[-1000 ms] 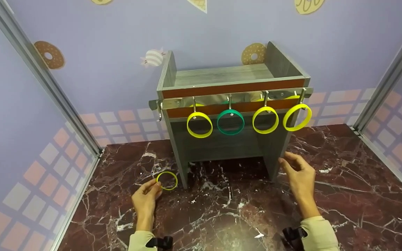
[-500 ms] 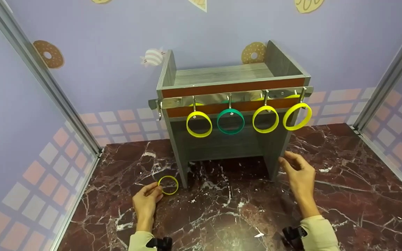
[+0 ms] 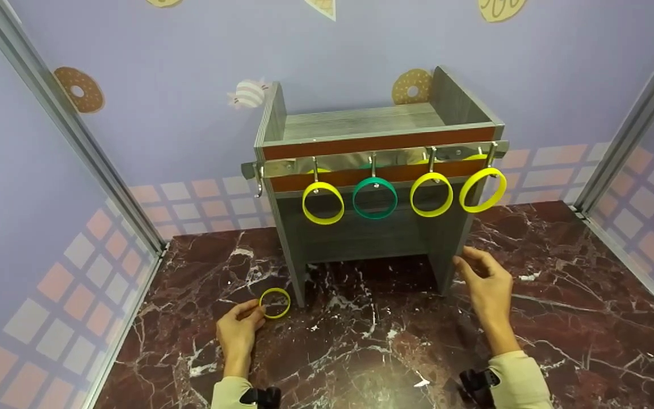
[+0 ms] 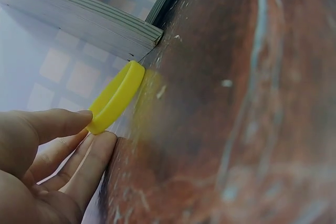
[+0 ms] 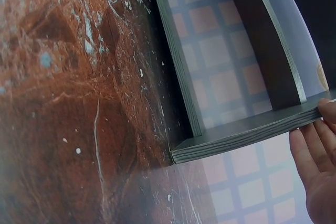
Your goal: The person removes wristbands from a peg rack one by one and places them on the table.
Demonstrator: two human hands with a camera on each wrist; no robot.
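My left hand pinches a yellow ring between thumb and fingertips, close over the marbled tabletop by the shelf's left foot. My right hand holds the front edge of the grey wooden shelf at its right side panel, thumb on the edge and fingers on the outer face. A metal hook rail runs across the shelf's front. From it hang several rings: a yellow ring at left, a green ring, and two more yellow ones to the right. The leftmost hook carries no ring.
Dark red marbled tabletop spreads in front of and beside the shelf. A lilac wall with printed sweets stands behind it, and panels with metal posts enclose the left and right sides.
My left hand has shifted slightly toward me and to the right, lowering the yellow ring a little in the head view. The right hand and the shelf have stayed in place.
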